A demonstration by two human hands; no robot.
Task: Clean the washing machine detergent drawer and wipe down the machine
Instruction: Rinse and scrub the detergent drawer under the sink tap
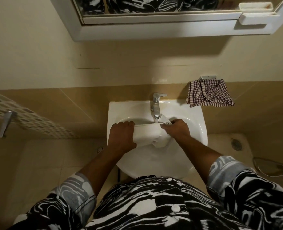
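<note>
Evidently the white plastic drawer (pixel 147 133) is out of the machine and held over the sink (pixel 199 128), just below the tap (pixel 156 105), whose stream falls onto its far edge near the right end. It looks like a light, stiff, hollow moulding: easy to lift, but wet plastic will be slippery, and thin partitions or a loose insert at the right end could flex or pop free if squeezed hard. The left hand (pixel 122 138) is clenched around the drawer's left end, fingers (pixel 129 125) wrapped over the far edge. The right hand (pixel 177 128) is closed on the right end, where some small white pieces show; I cannot tell whether it grips the drawer body itself or a separate insert. Holding it by both ends, as now, seems the sound grasp, keeping the middle clear for rinsing. A checked cloth (pixel 208 93) hangs on the tiled wall to the right of the sink, well apart from the hands. A mirror cabinet (pixel 154 29) sits above.
</note>
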